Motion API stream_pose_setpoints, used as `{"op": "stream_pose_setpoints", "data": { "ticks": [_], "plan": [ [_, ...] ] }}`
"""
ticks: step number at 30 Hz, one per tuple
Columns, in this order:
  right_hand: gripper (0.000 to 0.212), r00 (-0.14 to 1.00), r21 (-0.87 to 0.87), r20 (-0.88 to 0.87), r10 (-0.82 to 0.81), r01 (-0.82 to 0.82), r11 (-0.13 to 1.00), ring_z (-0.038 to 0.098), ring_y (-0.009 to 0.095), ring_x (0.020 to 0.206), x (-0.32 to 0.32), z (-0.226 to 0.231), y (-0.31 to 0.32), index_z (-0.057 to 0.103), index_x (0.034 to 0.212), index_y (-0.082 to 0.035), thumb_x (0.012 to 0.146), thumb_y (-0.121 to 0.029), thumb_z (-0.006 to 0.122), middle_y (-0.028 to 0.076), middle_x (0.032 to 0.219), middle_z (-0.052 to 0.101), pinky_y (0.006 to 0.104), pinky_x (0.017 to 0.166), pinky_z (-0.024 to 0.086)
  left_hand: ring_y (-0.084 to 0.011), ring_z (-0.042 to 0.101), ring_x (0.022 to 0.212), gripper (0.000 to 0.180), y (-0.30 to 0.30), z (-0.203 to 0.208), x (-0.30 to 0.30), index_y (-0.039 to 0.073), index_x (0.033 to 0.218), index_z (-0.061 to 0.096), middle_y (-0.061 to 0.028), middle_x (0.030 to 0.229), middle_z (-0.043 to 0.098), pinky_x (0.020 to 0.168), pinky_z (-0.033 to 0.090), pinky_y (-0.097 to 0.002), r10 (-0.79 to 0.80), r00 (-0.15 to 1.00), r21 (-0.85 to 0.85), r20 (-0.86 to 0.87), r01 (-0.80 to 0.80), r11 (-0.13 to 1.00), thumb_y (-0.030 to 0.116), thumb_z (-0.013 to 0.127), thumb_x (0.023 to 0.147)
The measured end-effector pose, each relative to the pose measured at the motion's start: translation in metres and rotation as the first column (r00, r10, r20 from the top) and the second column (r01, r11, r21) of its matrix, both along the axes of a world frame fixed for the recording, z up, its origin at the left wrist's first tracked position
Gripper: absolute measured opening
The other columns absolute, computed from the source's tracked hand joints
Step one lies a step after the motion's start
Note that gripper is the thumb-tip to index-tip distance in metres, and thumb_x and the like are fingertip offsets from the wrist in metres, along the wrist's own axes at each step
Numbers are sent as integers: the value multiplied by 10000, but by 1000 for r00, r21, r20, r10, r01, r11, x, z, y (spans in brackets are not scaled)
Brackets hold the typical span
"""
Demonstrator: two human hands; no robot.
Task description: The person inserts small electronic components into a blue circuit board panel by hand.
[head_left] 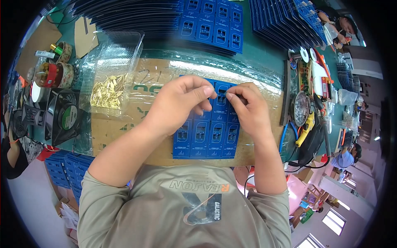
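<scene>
A blue circuit board panel (206, 153), divided into several repeated sections, lies on the cardboard in front of me. Over its upper left part is my left hand (178, 101), its thumb and forefinger pinched together. My right hand (251, 108) hovers at the panel's upper right, also with thumb and forefinger closed. Whatever sits in either pinch is too small or hidden to make out. To the left of my left hand, a clear plastic tray (133, 53) holds a heap of small gold-coloured metal pins (108, 93). My hands cover part of the panel's upper rows.
Stacks of blue panels (211, 29) stand at the back, with another stack (285, 20) at the back right. A black fan (64, 118) and a red-banded jar (49, 75) are at left. Yellow-handled pliers (305, 132) and a metal dish (300, 108) lie at right. Other people sit farther off.
</scene>
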State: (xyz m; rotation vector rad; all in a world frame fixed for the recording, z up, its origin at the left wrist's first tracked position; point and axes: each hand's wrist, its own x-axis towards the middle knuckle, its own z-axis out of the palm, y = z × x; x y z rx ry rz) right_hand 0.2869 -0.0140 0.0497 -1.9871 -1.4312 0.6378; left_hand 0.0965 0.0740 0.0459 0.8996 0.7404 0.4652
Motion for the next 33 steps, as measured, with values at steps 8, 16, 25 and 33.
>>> {"op": "stream_pose_setpoints", "data": {
  "ticks": [8,16,25,33],
  "plan": [
    [104,1000,42,2,25,-26,999,604,269,832,3,-6,2,686,930,-50,867,-127,657,116,911,607,354,732,486,-142,660,768,137,1,-2,-1,36,1004,616,-80,916,681,695,538,-270,-11,995,-86,99,20,996,164,605,954],
    [91,995,5,97,22,-23,1000,620,292,839,1,-4,1,690,906,-71,852,-142,668,111,908,617,381,735,502,-143,657,781,141,0,-3,-1,34,1006,624,-82,920,680,706,533,-275,-7,994,-73,110,15,997,163,609,950],
    [112,959,92,272,81,-110,990,633,289,826,-3,-3,-2,719,916,-102,813,-141,701,76,896,636,392,715,520,-112,619,814,167,-2,-6,1,24,1003,656,-56,941,667,703,500,-249,18,996,-31,86,-16,999,173,644,929],
    [305,998,34,-49,-27,29,999,576,117,672,-17,15,-9,680,1114,-89,812,-116,716,45,947,658,271,641,485,-69,545,738,193,-2,-10,0,33,988,670,11,837,628,670,451,-224,10,994,-22,107,-8,1000,211,675,913]
  ]
}}
